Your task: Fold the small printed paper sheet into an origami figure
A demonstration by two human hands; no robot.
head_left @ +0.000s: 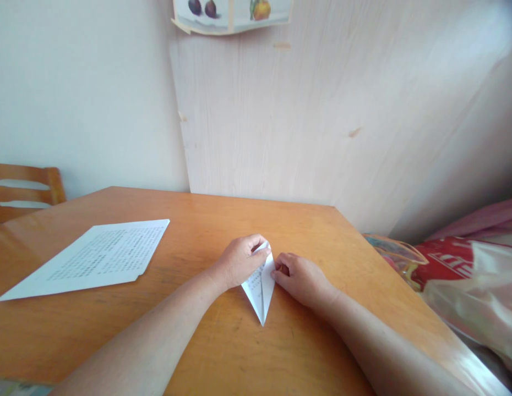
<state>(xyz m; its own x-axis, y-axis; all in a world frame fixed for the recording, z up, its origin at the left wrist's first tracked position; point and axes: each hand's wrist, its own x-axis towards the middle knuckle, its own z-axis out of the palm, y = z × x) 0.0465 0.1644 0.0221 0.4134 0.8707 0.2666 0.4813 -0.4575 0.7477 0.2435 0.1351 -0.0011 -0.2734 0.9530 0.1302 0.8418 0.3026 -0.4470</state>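
Observation:
A small folded piece of printed paper (261, 294), shaped like a narrow kite with its point toward me, lies on the wooden table (223, 352). My left hand (239, 261) curls over its upper left edge, fingers pinching the top flap. From the other side, my right hand (299, 278) presses its closed fingers against the upper right edge. Both hands hide the top of the fold.
A sheet of printed paper (94, 258) lies flat on the table's left part. A wooden chair back (27, 187) stands at far left. Plastic bags (466, 286) sit off the table's right edge. A pale wood panel (314, 110) rises behind the table.

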